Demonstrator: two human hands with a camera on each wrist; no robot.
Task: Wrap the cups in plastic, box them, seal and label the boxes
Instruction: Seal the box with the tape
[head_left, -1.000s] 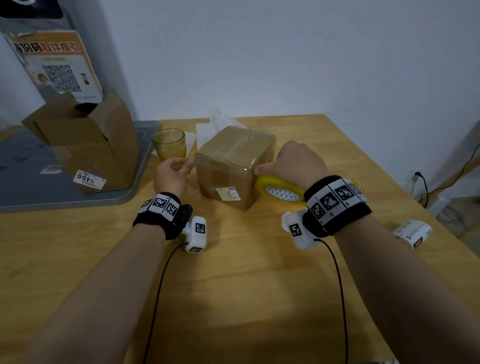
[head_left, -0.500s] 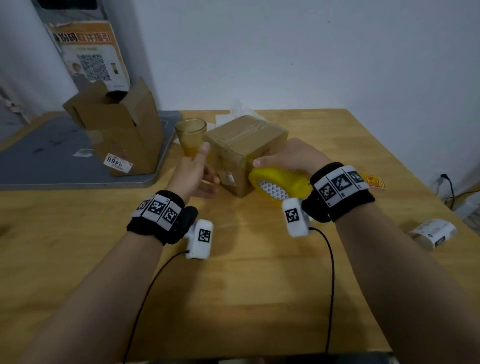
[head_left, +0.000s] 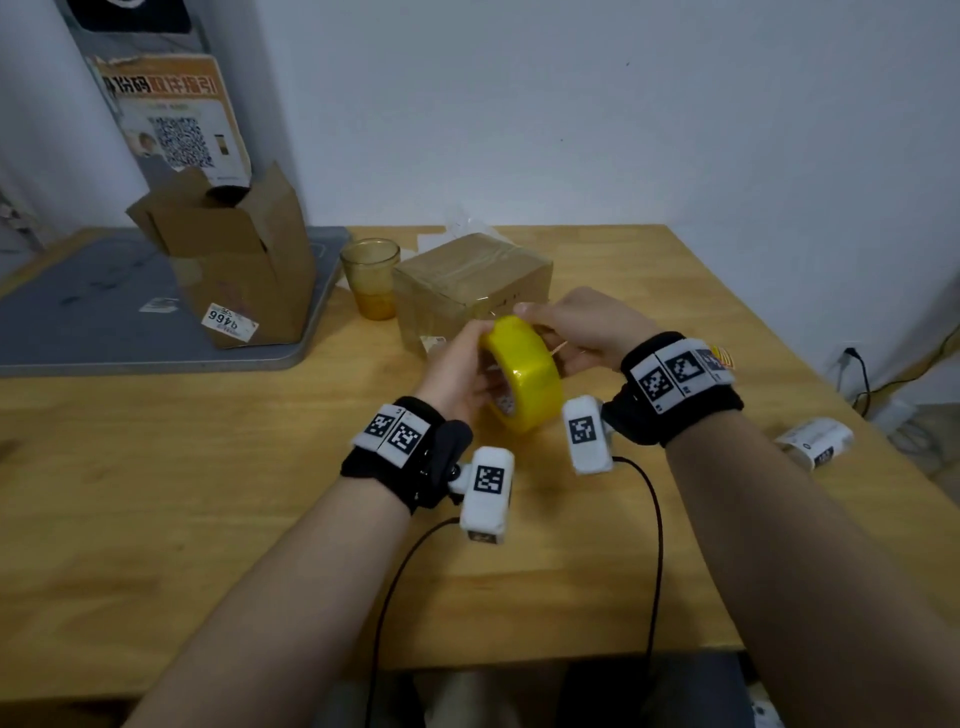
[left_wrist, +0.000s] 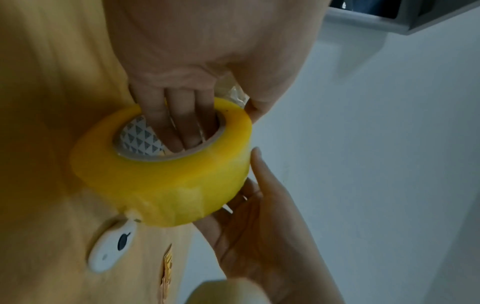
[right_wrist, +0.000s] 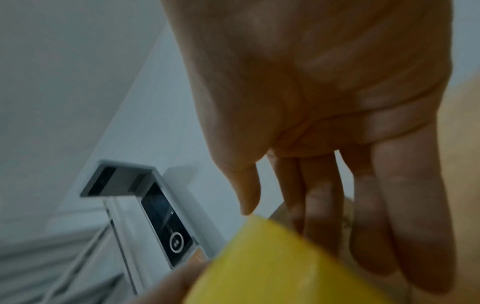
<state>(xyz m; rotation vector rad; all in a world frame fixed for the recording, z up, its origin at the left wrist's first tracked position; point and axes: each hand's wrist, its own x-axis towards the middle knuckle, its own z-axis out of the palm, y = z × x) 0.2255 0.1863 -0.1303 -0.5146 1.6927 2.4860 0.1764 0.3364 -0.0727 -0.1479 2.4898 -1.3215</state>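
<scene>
Closed brown box (head_left: 470, 283) sits taped shut mid-desk (head_left: 208, 545), contents hidden. Just left of it an amber glass cup (head_left: 371, 278), upright, unwrapped, looks empty. Further left an open cardboard box (head_left: 234, 265) with flaps up stands on a grey mat (head_left: 83, 322); something dark shows at its mouth, can't tell what. Crumpled clear plastic (head_left: 467, 223) pokes up behind the closed box, mostly hidden.

Both hands are held above the desk in front of the closed box, on a yellow tape roll (head_left: 524, 374). Left hand (head_left: 457, 369) has fingers (left_wrist: 179, 123) pushed through the core and thumb over the outer rim, gripping it. Right hand (head_left: 576, 327) is mostly uncurled, fingers fairly straight, fingertips (left_wrist: 257, 162) touching the roll's outer face; whether it pinches a tape end is unclear.

White label roll (head_left: 815, 441) lies near the right desk edge, partly hidden by the right forearm. Right wrist view blurry.
</scene>
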